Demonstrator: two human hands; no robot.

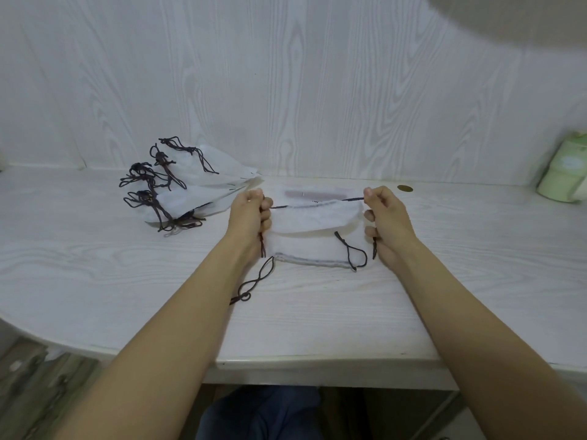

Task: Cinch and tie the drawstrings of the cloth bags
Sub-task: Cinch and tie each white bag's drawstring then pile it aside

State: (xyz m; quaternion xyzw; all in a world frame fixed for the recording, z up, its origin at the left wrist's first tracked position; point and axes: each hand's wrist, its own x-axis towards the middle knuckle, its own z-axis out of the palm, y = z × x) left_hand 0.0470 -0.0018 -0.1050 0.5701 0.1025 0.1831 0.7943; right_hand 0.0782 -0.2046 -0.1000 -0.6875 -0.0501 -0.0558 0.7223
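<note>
the left hand [251,214] and the right hand [386,214] are each curled tight round an end of the dark drawstring [317,201], holding a white cloth bag [313,217] up just above the pale wood-grain table [95,265]. the cord runs taut between the two fists along the bag's mouth, which is not gathered yet; short cord tails poke out below each fist.

under the held bag lies another flat bag [305,252] with its own loose cord loops [355,255] trailing onto the table, one on each side (so at least one more is waiting). off to the left, a pile of tied bags [203,185] sits near the wall, cords knotted and splayed.

the fabric looks thin, limp and very light, so it will offer no resistance and will bunch wherever it is pushed; it seems better to hold it by the cord and not the cloth. the cord looks slick and narrow, so a firm pinch near the channel openings should keep it from slipping while the mouth is drawn closed. pulling both ends outward evenly should cinch it; yanking one side may drag the cord through instead.

a green packet [562,176] stands at the far right, well apart.
</note>
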